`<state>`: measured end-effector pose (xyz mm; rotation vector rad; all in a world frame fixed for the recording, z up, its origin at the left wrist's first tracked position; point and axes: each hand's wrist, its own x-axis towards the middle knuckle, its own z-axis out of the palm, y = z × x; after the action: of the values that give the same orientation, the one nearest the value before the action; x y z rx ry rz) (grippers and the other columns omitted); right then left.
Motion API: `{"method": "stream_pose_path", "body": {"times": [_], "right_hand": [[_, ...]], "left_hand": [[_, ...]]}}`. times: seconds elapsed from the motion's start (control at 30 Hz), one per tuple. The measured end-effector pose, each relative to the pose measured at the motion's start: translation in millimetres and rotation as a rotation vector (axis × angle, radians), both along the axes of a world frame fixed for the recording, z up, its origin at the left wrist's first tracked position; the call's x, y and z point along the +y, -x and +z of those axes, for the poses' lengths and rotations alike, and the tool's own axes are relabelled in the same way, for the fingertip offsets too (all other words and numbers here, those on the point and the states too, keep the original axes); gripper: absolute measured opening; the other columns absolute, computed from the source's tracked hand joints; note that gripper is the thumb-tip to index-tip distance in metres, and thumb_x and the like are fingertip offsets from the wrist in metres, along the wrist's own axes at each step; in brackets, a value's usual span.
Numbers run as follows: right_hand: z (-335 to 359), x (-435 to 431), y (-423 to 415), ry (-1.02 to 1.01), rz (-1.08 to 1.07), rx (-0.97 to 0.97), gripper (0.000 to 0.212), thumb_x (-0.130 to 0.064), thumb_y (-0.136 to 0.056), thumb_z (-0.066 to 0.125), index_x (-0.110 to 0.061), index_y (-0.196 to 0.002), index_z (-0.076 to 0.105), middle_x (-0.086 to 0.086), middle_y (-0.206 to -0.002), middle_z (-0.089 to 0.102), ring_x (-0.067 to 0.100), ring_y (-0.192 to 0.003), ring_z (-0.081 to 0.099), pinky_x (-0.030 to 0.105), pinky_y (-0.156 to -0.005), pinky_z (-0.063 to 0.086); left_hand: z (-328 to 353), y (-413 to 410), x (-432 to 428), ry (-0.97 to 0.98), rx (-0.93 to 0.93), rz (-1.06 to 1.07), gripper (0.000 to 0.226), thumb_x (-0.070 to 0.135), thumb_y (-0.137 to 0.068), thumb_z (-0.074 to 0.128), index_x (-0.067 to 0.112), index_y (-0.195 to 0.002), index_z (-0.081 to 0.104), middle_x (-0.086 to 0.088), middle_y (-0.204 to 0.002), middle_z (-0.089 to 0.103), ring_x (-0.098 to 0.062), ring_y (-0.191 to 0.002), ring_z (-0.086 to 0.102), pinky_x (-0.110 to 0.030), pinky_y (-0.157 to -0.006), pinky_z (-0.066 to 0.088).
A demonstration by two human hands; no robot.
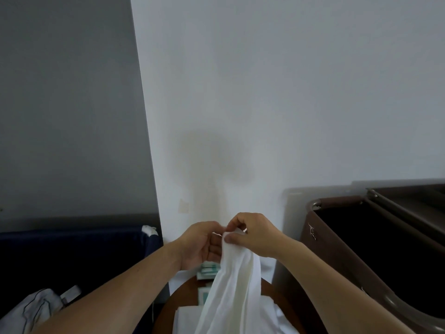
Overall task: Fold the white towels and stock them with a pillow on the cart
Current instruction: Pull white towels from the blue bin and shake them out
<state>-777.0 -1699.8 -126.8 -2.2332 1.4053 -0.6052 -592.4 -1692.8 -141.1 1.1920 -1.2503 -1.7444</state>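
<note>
Pinching the top edge of a white towel (231,280), the right hand (255,235) and left hand (202,244) meet, raised before the wall, fingers curled.

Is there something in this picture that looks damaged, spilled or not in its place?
Nothing stands out. Both hands, left hand and right hand, pinch the top of a white towel that hangs down unfolded over a round wooden table.

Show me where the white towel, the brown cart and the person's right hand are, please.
white towel (231,285): head view, on the hanging cloth below the hands.
brown cart (337,256): head view, on its left side wall.
right hand (252,233): head view, on the back of the hand.
</note>
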Motion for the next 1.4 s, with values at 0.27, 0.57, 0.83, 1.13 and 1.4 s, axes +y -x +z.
{"method": "stream_pose_path", "body": {"times": [0.27,0.57,0.83,1.13,1.4], "right_hand": [[-4,4,-1,0.054,-0.080,-0.203,0.010,-0.039,-0.094,0.064,-0.034,-0.090,0.057,-0.015,-0.095,0.063,0.004,-0.089,0.059,0.023,-0.080,0.052],[-1,8,-3,0.050,-0.095,-0.281,0.012,-0.036,-0.091,0.069,-0.036,-0.084,0.059,-0.014,-0.086,0.066,0.002,-0.080,0.061,0.016,-0.071,0.050],[-7,9,-6,0.063,-0.150,-0.449,0.012,-0.033,-0.086,0.075,-0.031,-0.091,0.064,-0.009,-0.085,0.069,0.005,-0.079,0.064,0.021,-0.075,0.056],[-48,1,1,-0.183,-0.427,-0.129,0.011,-0.019,-0.089,0.052,-0.016,-0.090,0.062,0.001,-0.079,0.064,0.018,-0.066,0.062,0.033,-0.058,0.056],[-70,-2,78,-0.322,-0.516,-0.090,0.026,-0.018,-0.094,0.054,-0.007,-0.071,0.056,0.004,-0.071,0.056,0.018,-0.065,0.053,0.028,-0.059,0.036]], "left_hand": [[-2,4,3,0.116,0.075,0.026,0.031,0.022,-0.102,0.049,-0.003,-0.119,0.054,-0.033,-0.118,0.062,-0.048,-0.109,0.062,-0.056,-0.097,0.050],[-5,6,10,0.269,-0.017,0.079,0.031,0.021,-0.099,0.054,-0.007,-0.112,0.059,-0.030,-0.109,0.065,-0.050,-0.105,0.061,-0.055,-0.092,0.053],[3,2,7,0.435,-0.180,0.099,0.012,0.015,-0.098,0.058,0.005,-0.103,0.061,-0.018,-0.095,0.068,-0.033,-0.085,0.064,-0.043,-0.082,0.054],[59,13,-17,0.652,-0.272,0.576,0.008,0.016,-0.094,0.049,0.014,-0.092,0.056,0.002,-0.076,0.054,-0.013,-0.066,0.049,-0.020,-0.053,0.041],[94,-41,-53,0.700,-0.324,0.930,0.020,0.013,-0.089,0.040,0.016,-0.070,0.033,0.001,-0.064,0.030,-0.014,-0.056,0.025,-0.029,-0.049,0.022]]}}
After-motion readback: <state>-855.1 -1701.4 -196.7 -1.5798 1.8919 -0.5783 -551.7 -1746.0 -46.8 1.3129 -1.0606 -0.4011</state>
